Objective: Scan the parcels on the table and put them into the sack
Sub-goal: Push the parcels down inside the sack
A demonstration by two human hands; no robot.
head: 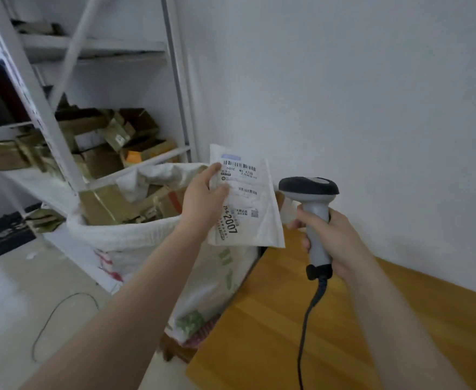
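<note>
Upright in left hand (pixel 203 204), white parcel (pixel 248 204), label facing scanner (pixel 312 209).

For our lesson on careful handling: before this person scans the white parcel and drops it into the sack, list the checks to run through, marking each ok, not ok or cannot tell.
1. Left hand grips the white parcel securely: ok.
2. Label faces up, barcode uncovered: ok.
3. Right hand holds the scanner by its handle: ok.
4. Scanner head aimed at the label: not ok, it seems to sit beside the parcel's edge.
5. Sack mouth open beside the table: ok.
6. Barcode already read: cannot tell.
</note>
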